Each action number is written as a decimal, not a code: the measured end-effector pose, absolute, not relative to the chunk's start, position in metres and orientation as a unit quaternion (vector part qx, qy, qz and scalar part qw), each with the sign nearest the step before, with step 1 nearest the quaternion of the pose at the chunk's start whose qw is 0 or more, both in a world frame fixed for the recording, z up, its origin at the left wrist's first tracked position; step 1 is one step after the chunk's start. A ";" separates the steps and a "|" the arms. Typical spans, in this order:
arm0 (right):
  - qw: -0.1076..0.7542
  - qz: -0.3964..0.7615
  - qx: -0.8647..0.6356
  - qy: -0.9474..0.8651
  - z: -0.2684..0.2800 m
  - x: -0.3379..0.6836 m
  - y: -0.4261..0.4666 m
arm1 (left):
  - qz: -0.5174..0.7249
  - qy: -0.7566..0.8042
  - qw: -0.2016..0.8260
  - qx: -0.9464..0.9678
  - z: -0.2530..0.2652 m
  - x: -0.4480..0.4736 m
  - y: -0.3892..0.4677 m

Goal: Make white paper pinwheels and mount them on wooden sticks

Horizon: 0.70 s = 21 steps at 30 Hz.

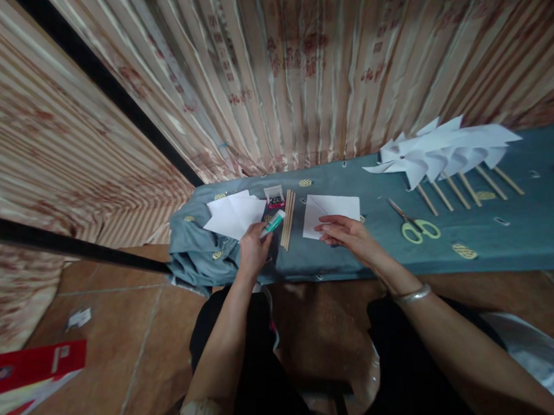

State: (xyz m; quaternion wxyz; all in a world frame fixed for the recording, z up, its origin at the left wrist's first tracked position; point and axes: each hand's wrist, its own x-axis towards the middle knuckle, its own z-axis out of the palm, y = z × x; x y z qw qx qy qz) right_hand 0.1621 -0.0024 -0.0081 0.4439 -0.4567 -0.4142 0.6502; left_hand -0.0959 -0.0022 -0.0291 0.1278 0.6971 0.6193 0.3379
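Observation:
My left hand [253, 250] is closed around a glue stick [274, 222] with a green label and a white end, held above the cloth-covered bench. A square sheet of white paper [329, 208] with a diagonal line on it lies flat in front of my right hand [347, 234]. That hand hovers at the sheet's lower right part, fingers loosely bent and a little apart, with nothing visible in them. Between the hands lie several thin wooden sticks [288, 222], side by side. A small red box of pins [275, 198] stands open beside them.
White paper sheets [235, 214] lie at the bench's left end. Green-handled scissors [414, 224] rest right of my right hand. Several paper pinwheels [449, 148] on sticks overlap at the back right. A patterned curtain [290, 78] hangs behind the bench [375, 261]; a dark pole [116, 95] slants at left.

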 end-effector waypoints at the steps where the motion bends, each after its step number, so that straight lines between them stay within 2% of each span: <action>1: 0.443 0.650 -0.457 -0.416 -0.008 0.165 -0.004 | 0.311 0.631 0.103 0.703 -0.029 -0.098 -0.001; 5: 0.443 0.649 -0.454 -0.421 -0.007 0.174 -0.008 | 0.228 0.644 0.020 0.730 -0.028 -0.093 -0.003; 8: 0.449 0.645 -0.456 -0.418 -0.006 0.180 -0.010 | 0.232 0.634 -0.011 0.737 -0.024 -0.086 -0.005; 13: 0.459 0.637 -0.467 -0.407 -0.003 0.186 -0.014 | 0.264 0.591 0.010 0.762 -0.021 -0.069 -0.010; 21: 0.471 0.588 -0.475 -0.455 -0.009 0.197 -0.009 | 0.215 0.554 0.038 0.803 -0.027 -0.047 -0.021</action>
